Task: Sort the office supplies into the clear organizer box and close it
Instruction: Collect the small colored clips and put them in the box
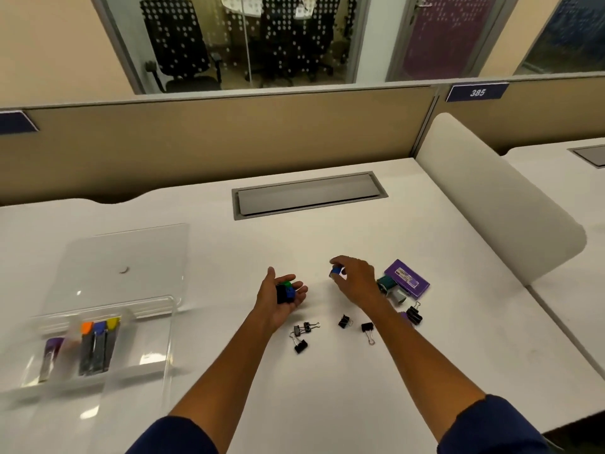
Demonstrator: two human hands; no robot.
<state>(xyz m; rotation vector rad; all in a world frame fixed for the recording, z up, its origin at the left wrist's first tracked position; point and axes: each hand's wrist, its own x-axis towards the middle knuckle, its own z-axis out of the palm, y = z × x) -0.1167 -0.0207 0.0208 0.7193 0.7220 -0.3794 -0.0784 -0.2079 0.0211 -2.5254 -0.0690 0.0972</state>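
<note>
- Far left: clear organizer box (98,352) lying open on the white desk (327,371), hinged lid (121,263) laid back flat behind it.
- Inside one compartment: highlighters (98,347) with orange, blue and yellow caps side by side; in the neighbouring compartment to their left, a purple-capped pen-like item (50,353).
- Centre: left hand (281,298) held palm-up above the desk, fingers loosely curled into a cup around a small heap of coloured binder clips (286,291) — black, blue, green.
- Just below that hand, loose on the desk: black binder clips (302,334), with two more a little to the right.
- Right of centre: right hand (352,278) raised off the desk, thumb and fingertips pinching a blue binder clip (336,271).
- Further right, beside that wrist: dark green and grey clips (391,288), a purple box (407,279), another black clip below.
- Step judged in hand: gathering clips, the blue one likely bound for the cupped left palm.
- Next calls for: dropping it there without spilling the heap, collecting the remaining clips, then carrying the lot leftward to a free compartment; lid closing far off yet.
</note>
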